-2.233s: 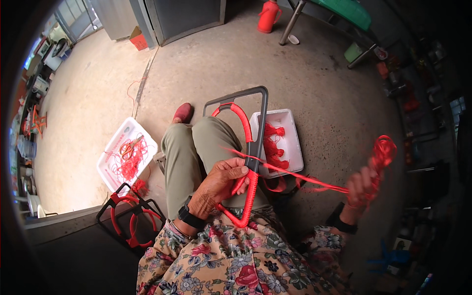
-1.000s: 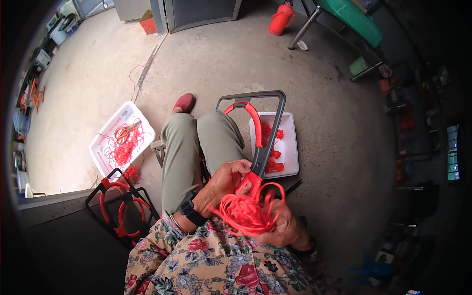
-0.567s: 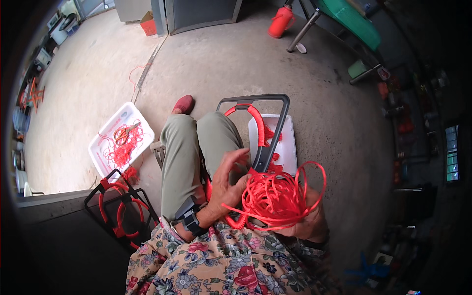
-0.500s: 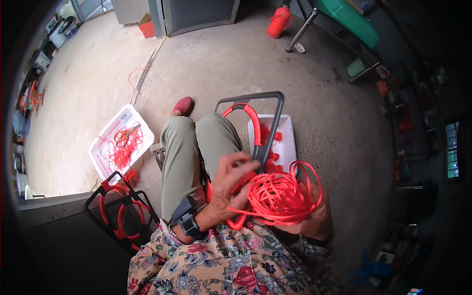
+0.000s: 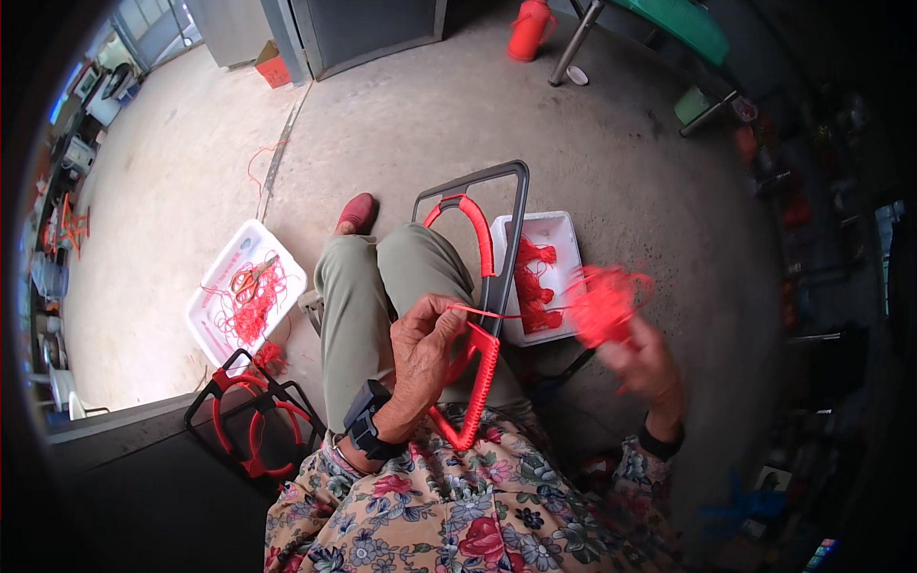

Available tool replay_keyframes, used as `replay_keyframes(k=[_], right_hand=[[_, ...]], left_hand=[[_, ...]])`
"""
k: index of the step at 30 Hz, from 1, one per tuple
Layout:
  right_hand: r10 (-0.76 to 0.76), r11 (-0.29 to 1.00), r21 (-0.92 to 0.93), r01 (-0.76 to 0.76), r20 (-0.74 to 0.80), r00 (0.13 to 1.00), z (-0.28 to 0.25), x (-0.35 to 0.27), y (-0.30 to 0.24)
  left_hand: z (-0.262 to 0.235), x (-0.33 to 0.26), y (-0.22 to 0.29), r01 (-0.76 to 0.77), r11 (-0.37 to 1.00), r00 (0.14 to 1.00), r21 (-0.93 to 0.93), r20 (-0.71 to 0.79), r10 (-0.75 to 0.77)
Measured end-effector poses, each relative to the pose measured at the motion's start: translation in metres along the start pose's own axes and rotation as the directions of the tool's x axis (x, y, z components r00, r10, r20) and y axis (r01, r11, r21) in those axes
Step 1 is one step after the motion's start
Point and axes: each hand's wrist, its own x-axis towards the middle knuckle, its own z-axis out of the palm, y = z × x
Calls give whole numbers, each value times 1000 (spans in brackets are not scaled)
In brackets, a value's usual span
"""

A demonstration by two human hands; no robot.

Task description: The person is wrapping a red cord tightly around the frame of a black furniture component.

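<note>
- Head view: the black frame (image 5: pixel 514 239) stands over the lap, its red-wrapped end near the person; its long axis runs away, leaning slightly right.
- Left hand (image 5: pixel 420 355): thumb and fingers pinched together on a red strand (image 5: pixel 487 312) crossing the frame.
- Right hand (image 5: pixel 645 363): blurred, clasping a red cord bundle (image 5: pixel 607 310).
- White tray (image 5: pixel 250 239), left: scissors (image 5: pixel 248 282) and tangled cord (image 5: pixel 246 320).
- White box (image 5: pixel 565 250), right: red hanks (image 5: pixel 529 286).
</note>
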Motion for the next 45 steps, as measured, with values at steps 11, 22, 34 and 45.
replay_keyframes(k=[11, 22, 34, 45], right_hand=[[-567, 818, -109, 565, 13, 824, 111, 85, 15], [-416, 907, -120, 404, -107, 903, 84, 75, 6], [-600, 775, -173, 608, 101, 794, 73, 57, -57], [-361, 44, 901, 431, -388, 848, -73, -44, 77]], left_hand=[[-2, 13, 14, -508, 584, 858, 633, 309, 411], [-3, -6, 29, -345, 719, 922, 603, 74, 380], [3, -18, 41, -442, 833, 896, 333, 127, 424], [-9, -2, 4, 267, 964, 962, 23, 58, -267]])
